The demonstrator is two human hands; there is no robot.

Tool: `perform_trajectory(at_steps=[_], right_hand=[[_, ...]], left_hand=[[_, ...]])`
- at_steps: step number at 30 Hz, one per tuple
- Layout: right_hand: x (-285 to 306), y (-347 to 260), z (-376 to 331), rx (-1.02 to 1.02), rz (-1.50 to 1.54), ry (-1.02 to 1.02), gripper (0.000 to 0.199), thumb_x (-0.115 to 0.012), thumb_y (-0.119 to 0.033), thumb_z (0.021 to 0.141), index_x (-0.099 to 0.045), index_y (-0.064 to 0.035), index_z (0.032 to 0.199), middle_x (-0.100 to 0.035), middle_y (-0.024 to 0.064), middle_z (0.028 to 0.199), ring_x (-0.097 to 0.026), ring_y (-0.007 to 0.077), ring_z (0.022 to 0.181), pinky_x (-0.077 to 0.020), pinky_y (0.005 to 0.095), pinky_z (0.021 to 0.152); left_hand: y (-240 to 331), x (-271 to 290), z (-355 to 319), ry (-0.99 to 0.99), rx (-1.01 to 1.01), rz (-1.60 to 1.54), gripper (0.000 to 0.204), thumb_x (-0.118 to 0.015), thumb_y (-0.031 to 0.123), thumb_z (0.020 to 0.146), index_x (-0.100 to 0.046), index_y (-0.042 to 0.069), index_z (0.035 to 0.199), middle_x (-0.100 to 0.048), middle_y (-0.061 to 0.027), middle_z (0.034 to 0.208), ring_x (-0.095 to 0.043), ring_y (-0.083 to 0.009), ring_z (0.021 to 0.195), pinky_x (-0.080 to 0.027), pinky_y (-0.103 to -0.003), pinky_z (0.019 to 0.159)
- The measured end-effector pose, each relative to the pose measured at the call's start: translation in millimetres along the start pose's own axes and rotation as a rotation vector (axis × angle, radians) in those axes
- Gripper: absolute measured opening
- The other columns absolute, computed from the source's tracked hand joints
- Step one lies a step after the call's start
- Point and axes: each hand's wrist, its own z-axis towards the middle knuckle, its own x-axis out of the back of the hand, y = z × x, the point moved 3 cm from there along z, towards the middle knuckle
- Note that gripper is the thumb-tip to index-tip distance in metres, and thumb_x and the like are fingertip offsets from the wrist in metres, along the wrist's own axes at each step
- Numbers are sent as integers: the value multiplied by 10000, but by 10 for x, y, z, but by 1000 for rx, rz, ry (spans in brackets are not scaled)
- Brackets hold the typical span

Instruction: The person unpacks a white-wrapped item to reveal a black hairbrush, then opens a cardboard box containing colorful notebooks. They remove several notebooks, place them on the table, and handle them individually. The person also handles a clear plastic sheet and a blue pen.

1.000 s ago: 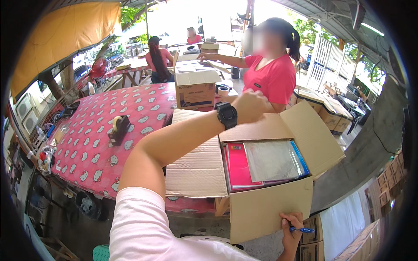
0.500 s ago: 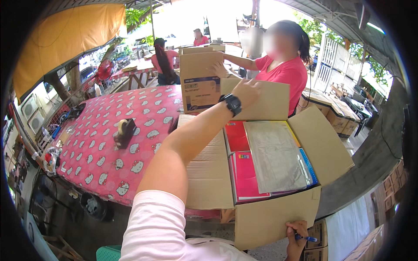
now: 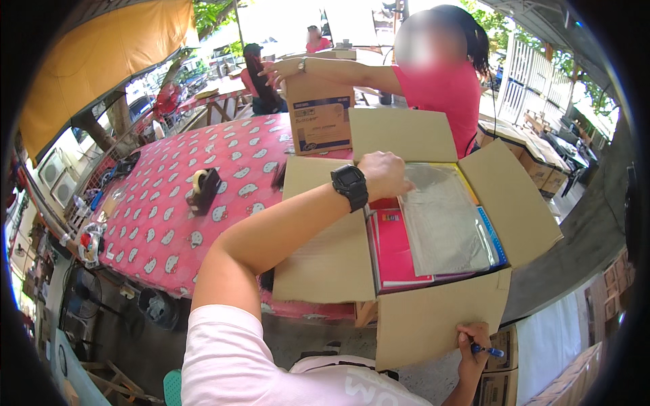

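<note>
L hand [image 3: 382,174] by clear plastic sleeve [image 3: 450,227], grip can't tell; R hand [image 3: 474,345] clamped on blue pen [image 3: 495,352]: pls steady near carton flap [image 3: 430,325].

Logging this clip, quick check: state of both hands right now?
Left hand: over the open box; fingers partly hidden, cannot tell open or closed.
Right hand: closed, holding a blue pen.

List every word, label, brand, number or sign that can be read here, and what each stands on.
Words are not copied here, only placed:
Red notebook: bold letters near its top.
Standing brown box: dark blue print, smallest lines unreadable.
Pale shirt: big letters, partly cut off.
Black watch: screen too small to read.
Boxes at lower right: too blurred.
</note>
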Motion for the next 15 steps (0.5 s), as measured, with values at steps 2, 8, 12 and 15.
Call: perform_trajectory(at_steps=[2,8,12,15], right_hand=[[-27,-107,13,-46,23,10,122,-610,-97,792,-627,23,809,-467,41,717,-436,137,697,-327,249,631],[13,-58,-36,16,50,-4,127,-606,-97,807,-635,20,846,-474,35,759,-446,134,720,-340,248,651],[22,17,-54,21,85,-16,118,-603,-93,817,-637,10,865,-475,27,800,-447,115,716,-341,236,632],[18,72,-77,43,128,-32,121,-598,-94,825,-635,2,889,-474,23,817,-449,106,713,-347,230,624]], left_hand=[[116,-77,-156,-5,4,-45,512,-619,443,730,-578,-4,977,-648,-171,886,-623,-330,865,-486,-399,767],[330,-47,-355,-9,33,-59,665,-677,473,691,-488,-38,1073,-637,-201,847,-629,-327,854,-493,-396,745],[450,2,-470,9,58,-46,684,-684,490,684,-491,-45,1065,-638,-198,844,-631,-327,850,-499,-390,727],[478,-91,-494,68,62,-56,701,-714,472,659,-486,-50,1067,-632,-208,860,-628,-335,856,-502,-384,728]])
